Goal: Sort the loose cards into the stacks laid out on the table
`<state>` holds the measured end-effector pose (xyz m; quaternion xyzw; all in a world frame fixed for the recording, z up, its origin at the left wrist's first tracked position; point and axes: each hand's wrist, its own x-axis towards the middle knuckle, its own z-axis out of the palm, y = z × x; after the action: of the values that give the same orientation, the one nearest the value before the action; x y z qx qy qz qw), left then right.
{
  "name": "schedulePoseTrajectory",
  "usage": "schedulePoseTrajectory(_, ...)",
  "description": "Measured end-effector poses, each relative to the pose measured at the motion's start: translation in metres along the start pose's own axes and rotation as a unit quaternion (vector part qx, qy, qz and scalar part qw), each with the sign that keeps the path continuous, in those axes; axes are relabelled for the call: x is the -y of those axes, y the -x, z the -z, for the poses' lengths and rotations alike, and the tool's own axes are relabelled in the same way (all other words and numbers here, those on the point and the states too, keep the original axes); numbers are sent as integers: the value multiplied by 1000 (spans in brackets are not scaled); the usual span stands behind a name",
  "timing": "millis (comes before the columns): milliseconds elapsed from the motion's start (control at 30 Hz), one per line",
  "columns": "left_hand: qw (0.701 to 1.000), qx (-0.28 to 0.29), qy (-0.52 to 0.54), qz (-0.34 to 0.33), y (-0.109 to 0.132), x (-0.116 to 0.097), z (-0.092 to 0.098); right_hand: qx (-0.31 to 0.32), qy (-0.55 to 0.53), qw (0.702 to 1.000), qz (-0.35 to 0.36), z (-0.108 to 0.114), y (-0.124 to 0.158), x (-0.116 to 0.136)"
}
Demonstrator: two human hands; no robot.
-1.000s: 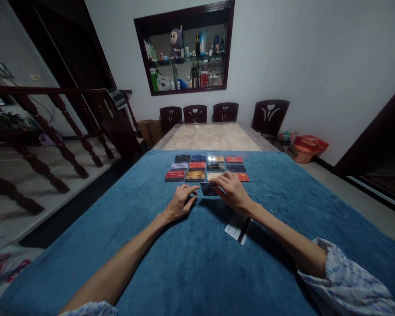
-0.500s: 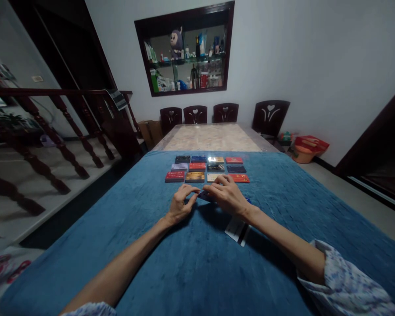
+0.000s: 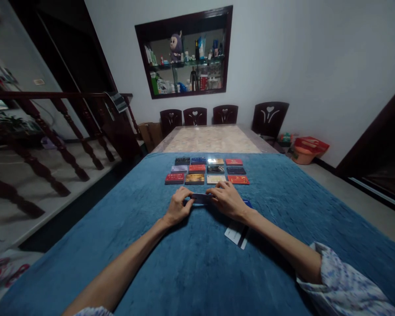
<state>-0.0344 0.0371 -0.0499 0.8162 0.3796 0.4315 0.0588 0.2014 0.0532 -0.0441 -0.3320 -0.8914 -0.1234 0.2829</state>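
A dark card or small stack of cards is held between both hands just above the blue cloth. My left hand pinches its left end between thumb and fingers. My right hand grips its right end, hiding part of it. Beyond the hands, several card stacks lie in three rows, among them a gold one, a cream one and a red one. A white card with a dark stripe lies near my right wrist, and a blue card shows partly behind that hand.
The blue cloth covers the near part of the table, with bare patterned tabletop beyond. Chairs stand at the far end. A wooden railing is on the left, and an orange bucket is at the right.
My left hand has shifted slightly left and down and now grips the card's end. The dark card shows more of its length, lying more level between the hands.
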Motion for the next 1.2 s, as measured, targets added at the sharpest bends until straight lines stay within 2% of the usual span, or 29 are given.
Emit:
schedulePoseTrajectory(267,999,27,-25,21,3,11,1,36,11,999,-29,0,0,5)
schedulePoseTrajectory(500,996,55,-67,28,4,13,0,58,48,996,-44,-3,1,11)
schedulePoseTrajectory(800,988,93,-110,52,3,9,-3,107,40,990,-84,-1,2,18)
schedulePoseTrajectory(1200,983,130,-119,48,1,4,-2,100,30,990,-95,1,0,18)
